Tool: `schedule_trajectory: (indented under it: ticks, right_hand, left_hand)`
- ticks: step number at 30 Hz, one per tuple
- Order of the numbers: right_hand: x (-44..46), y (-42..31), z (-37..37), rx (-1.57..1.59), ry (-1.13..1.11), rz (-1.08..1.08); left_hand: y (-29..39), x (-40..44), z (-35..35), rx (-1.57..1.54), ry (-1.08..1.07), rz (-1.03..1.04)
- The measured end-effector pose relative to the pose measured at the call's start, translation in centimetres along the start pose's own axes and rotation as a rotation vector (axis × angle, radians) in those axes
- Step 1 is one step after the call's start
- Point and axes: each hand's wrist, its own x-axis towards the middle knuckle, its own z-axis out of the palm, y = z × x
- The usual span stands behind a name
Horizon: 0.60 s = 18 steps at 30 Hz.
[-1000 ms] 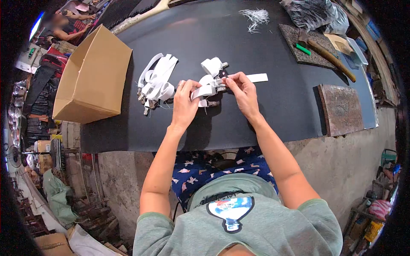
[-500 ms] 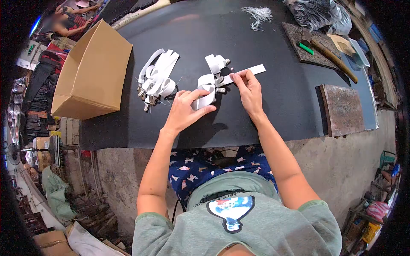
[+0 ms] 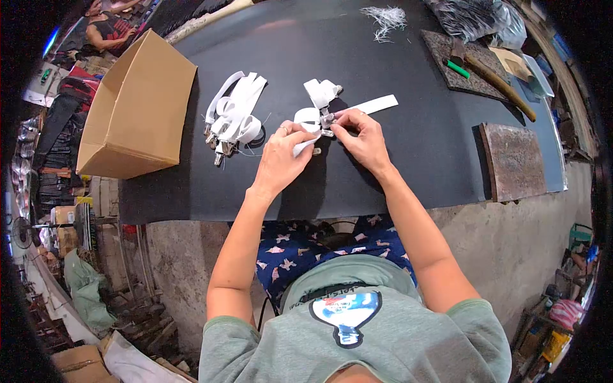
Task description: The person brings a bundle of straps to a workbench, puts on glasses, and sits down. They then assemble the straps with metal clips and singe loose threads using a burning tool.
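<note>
While the left hand [image 3: 281,159] was closed on a fold of white strap [image 3: 305,145], the right hand [image 3: 364,140] stood narrow, its thumb and forefinger at a metal clip [image 3: 327,119]; whether these gripped the clip could not be told. Positions below were reckoned from the cardboard box [image 3: 150,108], as the wearer faced it.

Cardboard box: one, brown, open, at the left of the black surface [image 3: 396,182].

Clipped straps, in work: a small white cluster [image 3: 321,92], right of the box, beyond both hands; one flat strap end [image 3: 378,104] extended past the right hand, away from the box.

Clipped straps, heaped: one white pile [image 3: 239,115], just right of the box, between it and the cluster.

Thread: one loose white tangle [image 3: 385,22], right of the box and farther back.

Hammer: one, wooden-handled [image 3: 498,86], well right of the box, lying across a dark slab [image 3: 434,48].

Plate: one, brown, worn [image 3: 514,161], well right of the box, nearer the wearer than the hammer.
</note>
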Motion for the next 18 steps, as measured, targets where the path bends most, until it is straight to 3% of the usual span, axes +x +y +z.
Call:
schedule_trajectory:
  ticks: [2, 18]
  right_hand:
    - [0.00, -0.02, -0.16, -0.093, -0.014, -0.096]
    - [-0.14, -0.56, -0.19, -0.214, -0.039, -0.146]
  left_hand:
    - [-0.10, 0.01, 0.03, -0.011, 0.030, 0.034]
    - [-0.27, -0.14, -0.01, 0.011, 0.024, 0.013]
